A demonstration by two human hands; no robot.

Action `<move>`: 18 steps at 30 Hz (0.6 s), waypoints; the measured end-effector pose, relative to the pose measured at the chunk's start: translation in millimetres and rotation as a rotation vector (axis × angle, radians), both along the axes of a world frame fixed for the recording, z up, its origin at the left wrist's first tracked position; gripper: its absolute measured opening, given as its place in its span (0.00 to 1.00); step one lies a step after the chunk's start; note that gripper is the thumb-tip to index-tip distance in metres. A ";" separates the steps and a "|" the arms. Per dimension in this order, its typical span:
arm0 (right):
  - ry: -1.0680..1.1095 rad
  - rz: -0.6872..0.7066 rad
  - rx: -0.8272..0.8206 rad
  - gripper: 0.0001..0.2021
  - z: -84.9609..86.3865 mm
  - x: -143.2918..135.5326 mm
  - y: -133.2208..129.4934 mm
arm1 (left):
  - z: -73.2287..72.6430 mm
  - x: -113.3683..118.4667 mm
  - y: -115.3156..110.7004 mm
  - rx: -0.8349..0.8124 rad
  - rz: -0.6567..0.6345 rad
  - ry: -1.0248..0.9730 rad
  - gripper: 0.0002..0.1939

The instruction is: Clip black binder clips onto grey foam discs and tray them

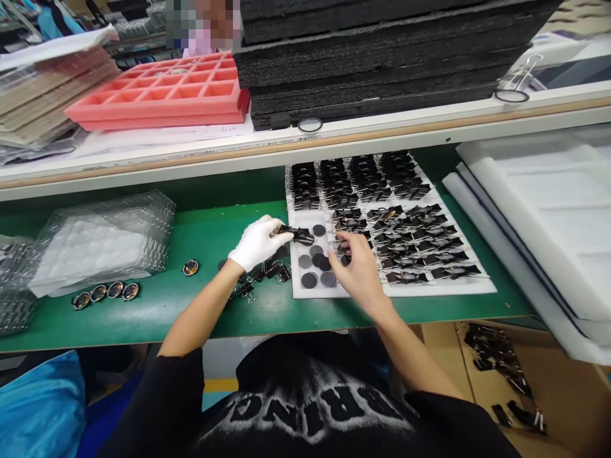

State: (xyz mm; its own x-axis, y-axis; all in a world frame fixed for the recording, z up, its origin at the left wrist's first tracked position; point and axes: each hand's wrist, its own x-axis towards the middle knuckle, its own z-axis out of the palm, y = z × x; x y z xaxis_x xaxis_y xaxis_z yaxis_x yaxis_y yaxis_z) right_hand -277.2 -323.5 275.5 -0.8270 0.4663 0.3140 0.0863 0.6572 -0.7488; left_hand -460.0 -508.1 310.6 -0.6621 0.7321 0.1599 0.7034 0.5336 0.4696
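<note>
Gripping left hand (258, 245): covered by a white glove; a black clip (296, 235) is pinched by its thumb and fingers above the left edge of a foam sheet (396, 291).
Right hand (360, 270): bare, thumb and fingers curved over the sheet beside the dark discs; whether anything is pinched there cannot be told.
Dark discs (309, 280): laid near the sheet's front left corner, some overlapped.
Clip rows (410, 242): lined up across the sheet's right side and along its back edge.
Loose clips (272, 268): heaped on the green tabletop (157, 318), just left of the sheet.
Round pieces (98, 292): four set in a row near the tabletop's front left corner; a fifth is placed apart, nearer the hands.
Clear trays (102, 235): stacked toward the tabletop's left edge.
White blocks (539, 210): leaned at the tabletop's right edge.
Shelf (210, 159): set above the back edge; a red tray (162, 114) and black slabs (372, 76) are carried.
</note>
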 end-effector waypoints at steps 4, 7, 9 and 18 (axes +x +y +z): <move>-0.134 0.155 0.371 0.22 -10.4 -20.1 -17.4 | -16.7 -19.8 41.9 0.081 0.108 0.020 0.15; -0.252 0.134 0.502 0.26 -19.1 -54.8 -29.0 | -24.5 -29.3 65.6 0.056 0.083 0.031 0.17; -0.334 0.066 0.541 0.29 -22.8 -70.2 -33.7 | -26.6 -32.1 71.4 -0.038 0.058 0.099 0.18; -0.373 0.109 0.654 0.24 -27.8 -46.0 -58.3 | -27.5 -33.8 71.2 -0.334 0.018 0.331 0.23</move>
State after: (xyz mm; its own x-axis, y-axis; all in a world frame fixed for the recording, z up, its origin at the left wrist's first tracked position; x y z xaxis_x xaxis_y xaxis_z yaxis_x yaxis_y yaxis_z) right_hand -323.2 -381.8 247.7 -0.9632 0.1912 0.1889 0.1669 0.9763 -0.1376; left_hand -493.8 -436.9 283.2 -0.6280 0.7685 0.1225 0.7759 0.6305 0.0224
